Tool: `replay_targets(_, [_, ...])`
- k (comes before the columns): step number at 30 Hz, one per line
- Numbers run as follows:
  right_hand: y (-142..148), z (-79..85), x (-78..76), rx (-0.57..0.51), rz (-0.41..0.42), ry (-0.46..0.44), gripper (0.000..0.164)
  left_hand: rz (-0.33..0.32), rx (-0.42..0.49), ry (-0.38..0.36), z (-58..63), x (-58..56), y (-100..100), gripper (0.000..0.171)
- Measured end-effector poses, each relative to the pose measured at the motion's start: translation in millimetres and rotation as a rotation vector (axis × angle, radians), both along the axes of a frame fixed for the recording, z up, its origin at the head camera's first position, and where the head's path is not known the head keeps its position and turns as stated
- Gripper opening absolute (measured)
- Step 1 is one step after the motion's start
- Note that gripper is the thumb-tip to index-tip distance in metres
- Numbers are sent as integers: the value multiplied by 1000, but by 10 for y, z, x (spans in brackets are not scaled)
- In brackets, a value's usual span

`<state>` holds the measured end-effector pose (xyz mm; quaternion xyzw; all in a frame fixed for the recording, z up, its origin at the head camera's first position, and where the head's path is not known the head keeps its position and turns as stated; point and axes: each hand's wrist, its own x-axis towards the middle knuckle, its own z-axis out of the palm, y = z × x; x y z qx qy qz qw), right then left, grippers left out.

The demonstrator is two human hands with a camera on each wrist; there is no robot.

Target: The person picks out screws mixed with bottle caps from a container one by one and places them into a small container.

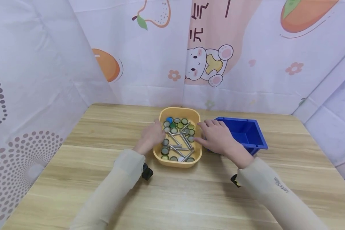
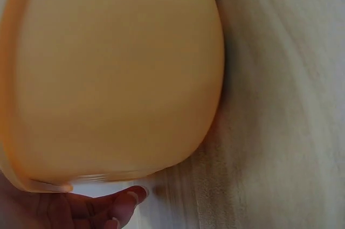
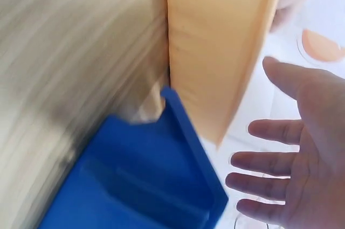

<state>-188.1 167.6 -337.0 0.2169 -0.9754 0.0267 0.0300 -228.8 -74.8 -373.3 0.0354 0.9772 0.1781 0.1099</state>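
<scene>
A yellow plastic tray (image 1: pixel 177 164) holds many bottle caps (image 1: pixel 165 151) and several silver bolts (image 1: pixel 174 138) jumbled together. My left hand (image 1: pixel 153 135) holds the tray's left rim, thumb over the edge and fingers outside. In the left wrist view, curled fingertips (image 2: pixel 129 199) show just beyond the tray wall (image 2: pixel 118 78). My right hand (image 1: pixel 217 135) hovers by the tray's right rim, above the near corner of a blue bin (image 1: pixel 242 127). The right wrist view shows its fingers (image 3: pixel 269 161) straight and spread, holding nothing.
The blue bin stands close to the tray's right side on the wooden table (image 1: pixel 189 198). A white printed curtain (image 1: pixel 149 89) hangs behind the table's back edge and along the sides. Each sleeve cuff has a small black device (image 1: pixel 147 172) beneath it.
</scene>
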Motion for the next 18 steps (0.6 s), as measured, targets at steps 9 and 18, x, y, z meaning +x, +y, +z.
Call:
replay_targets(9, [-321, -77, -111, 12, 62, -60, 61, 46, 17, -41, -3, -19, 22, 64])
replay_targets(18, [-548, -167, -188, 45, 136, -163, 67, 103, 163, -45, -62, -39, 43, 63])
